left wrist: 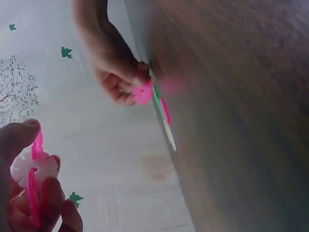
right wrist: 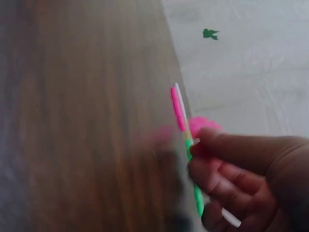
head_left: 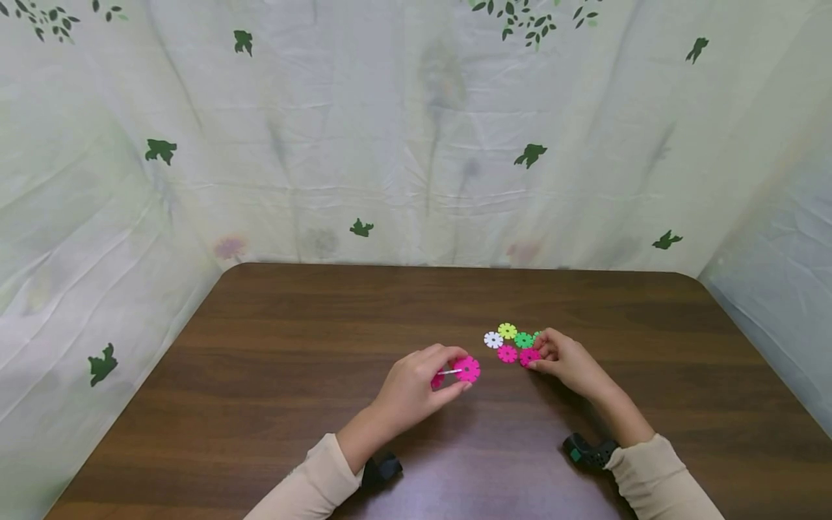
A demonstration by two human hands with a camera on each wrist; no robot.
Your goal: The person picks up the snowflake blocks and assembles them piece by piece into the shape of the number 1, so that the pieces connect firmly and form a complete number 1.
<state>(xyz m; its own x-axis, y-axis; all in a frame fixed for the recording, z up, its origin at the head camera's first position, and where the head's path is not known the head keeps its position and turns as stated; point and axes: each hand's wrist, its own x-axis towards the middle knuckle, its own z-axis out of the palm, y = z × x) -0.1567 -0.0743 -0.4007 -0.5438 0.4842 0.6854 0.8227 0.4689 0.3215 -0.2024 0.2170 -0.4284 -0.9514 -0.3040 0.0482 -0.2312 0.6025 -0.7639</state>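
My left hand [head_left: 416,383] holds a joined piece of notched plastic discs above the table. In the left wrist view, two pink discs [left wrist: 33,198] stand slotted into a white disc [left wrist: 46,167] between thumb and fingers. My right hand [head_left: 575,365] pinches a pink notched disc [left wrist: 142,93] just over the table. Beside its fingertips lie a white disc [head_left: 493,339], a yellow disc [head_left: 508,331], a green disc [head_left: 523,340] and another pink disc [head_left: 507,354]. The right fingers partly hide a further green disc [head_left: 536,335].
A brown wood-grain table [head_left: 292,318] extends under both hands. Behind it hangs a pale curtain [head_left: 364,130] with green bird shapes, which continues along both sides. Dark cameras are strapped on the left wrist [head_left: 382,471] and the right wrist [head_left: 588,451].
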